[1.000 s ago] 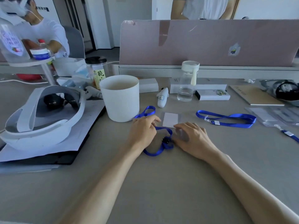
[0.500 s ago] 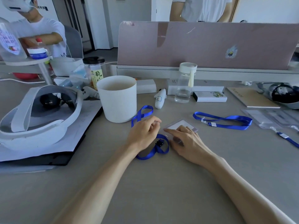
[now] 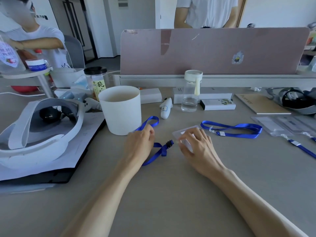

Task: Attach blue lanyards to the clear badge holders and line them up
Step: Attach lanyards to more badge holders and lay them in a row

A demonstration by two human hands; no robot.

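The left hand (image 3: pixel 139 144) pinches a blue lanyard (image 3: pixel 159 150) beside the white cup (image 3: pixel 122 110); the right hand (image 3: pixel 196 146), fingers spread, presses a clear badge holder (image 3: pixel 183 133) on the desk (image 3: pixel 171 194).

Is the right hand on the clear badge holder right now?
Touching. The head view shows the right hand lying over the clear badge holder, fingertips pressed on its top face, holding it against the desk.

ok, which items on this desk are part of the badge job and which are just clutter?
Job:
- blue ribbon lanyard with black clip, left hand on it
- clear plastic badge holder under right hand
- second blue lanyard

Clutter:
- white cylindrical tub
- white headset
- clear water bottle
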